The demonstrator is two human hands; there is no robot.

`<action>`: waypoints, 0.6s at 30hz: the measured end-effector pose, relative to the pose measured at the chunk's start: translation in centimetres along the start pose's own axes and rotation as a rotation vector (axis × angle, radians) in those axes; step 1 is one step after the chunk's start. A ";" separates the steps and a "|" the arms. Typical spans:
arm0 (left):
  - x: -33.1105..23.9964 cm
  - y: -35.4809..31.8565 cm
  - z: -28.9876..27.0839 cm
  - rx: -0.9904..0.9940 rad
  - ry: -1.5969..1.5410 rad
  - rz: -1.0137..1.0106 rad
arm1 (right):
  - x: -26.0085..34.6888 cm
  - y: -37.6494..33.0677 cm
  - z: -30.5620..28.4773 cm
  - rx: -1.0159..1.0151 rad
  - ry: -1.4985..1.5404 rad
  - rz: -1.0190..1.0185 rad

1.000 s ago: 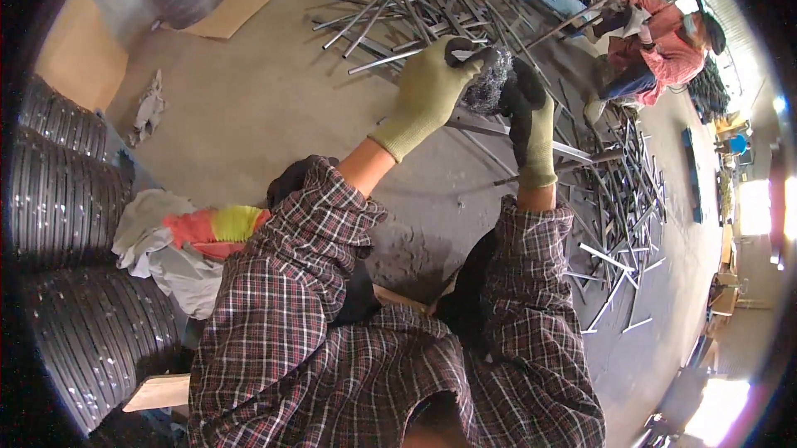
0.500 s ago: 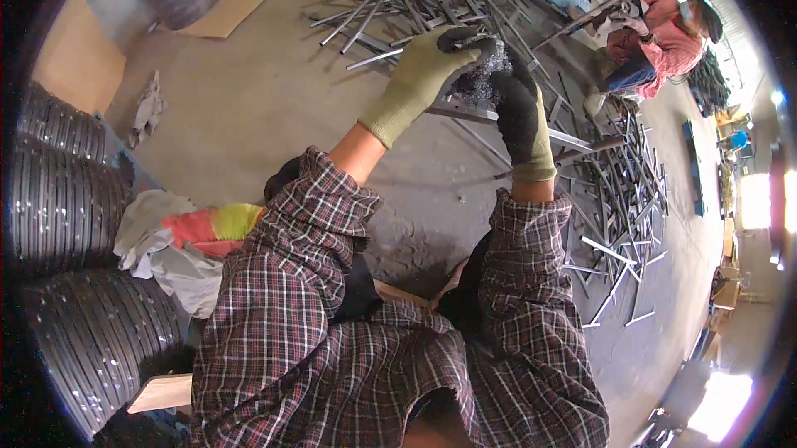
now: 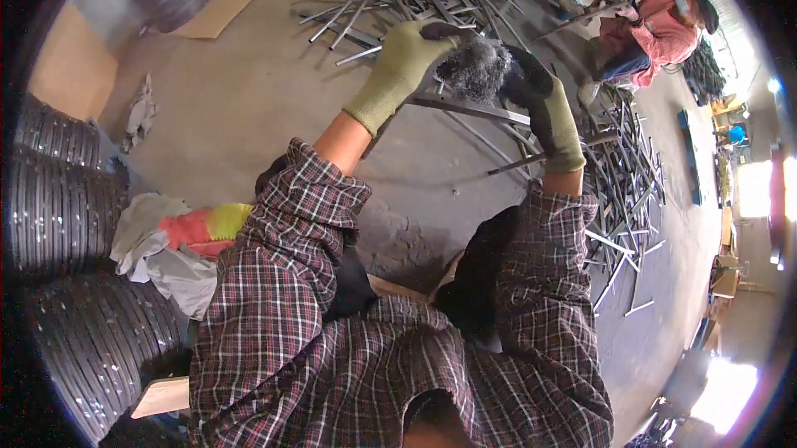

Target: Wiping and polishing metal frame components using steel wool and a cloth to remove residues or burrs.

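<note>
Both gloved hands are up over the floor (image 3: 249,116), left hand (image 3: 404,66) and right hand (image 3: 540,99) each pinching the fuzzy grey wad (image 3: 477,68) between them above a metal bar (image 3: 469,107), with many rods (image 3: 623,174) lying untouched around, so plenty looks left.

1. Daylight is bright; glare burns out the openings at the right rim.
2. Fisheye distortion bends the edges into a dark vignette.
3. The grey concrete floor (image 3: 249,107) is evenly lit with soft shadows.
</note>
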State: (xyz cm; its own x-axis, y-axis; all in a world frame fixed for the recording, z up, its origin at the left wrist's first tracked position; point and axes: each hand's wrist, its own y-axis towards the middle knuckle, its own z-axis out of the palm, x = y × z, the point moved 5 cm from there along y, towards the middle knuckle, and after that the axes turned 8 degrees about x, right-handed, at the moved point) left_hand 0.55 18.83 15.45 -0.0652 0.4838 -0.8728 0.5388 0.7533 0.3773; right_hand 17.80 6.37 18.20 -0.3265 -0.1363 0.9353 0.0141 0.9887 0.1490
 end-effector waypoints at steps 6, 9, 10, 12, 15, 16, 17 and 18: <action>3.2 1.0 0.2 0.002 -0.034 -0.107 | -0.9 -0.8 0.2 0.147 0.316 -0.015; 3.5 0.8 0.1 0.027 0.125 -0.002 | -1.6 1.2 3.2 0.286 0.199 0.069; 2.5 1.0 0.4 -0.046 0.269 0.158 | -2.7 2.3 2.4 0.317 -0.068 -0.051; 1.6 0.2 0.6 -0.053 0.443 0.190 | -2.8 3.7 3.3 0.338 -0.348 -0.211; -1.0 -0.2 0.0 -0.245 0.191 0.105 | -4.5 4.8 2.9 0.387 -0.564 -0.137; -1.0 -0.2 0.0 -0.248 0.196 0.106 | -4.6 5.3 3.2 0.388 -0.562 -0.143; -0.7 -0.1 0.0 -0.260 0.141 0.058 | -4.6 5.8 3.5 0.364 -0.625 -0.165; -0.4 0.0 0.0 -0.269 0.080 0.012 | -4.2 6.2 3.9 0.337 -0.690 -0.183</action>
State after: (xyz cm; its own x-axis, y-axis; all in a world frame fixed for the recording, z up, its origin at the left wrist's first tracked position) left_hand 0.55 18.67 15.85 -0.1326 0.5189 -0.8445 0.2985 0.8333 0.4652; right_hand 15.57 13.30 13.91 -0.8101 -0.3382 0.4788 -0.3473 0.9349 0.0728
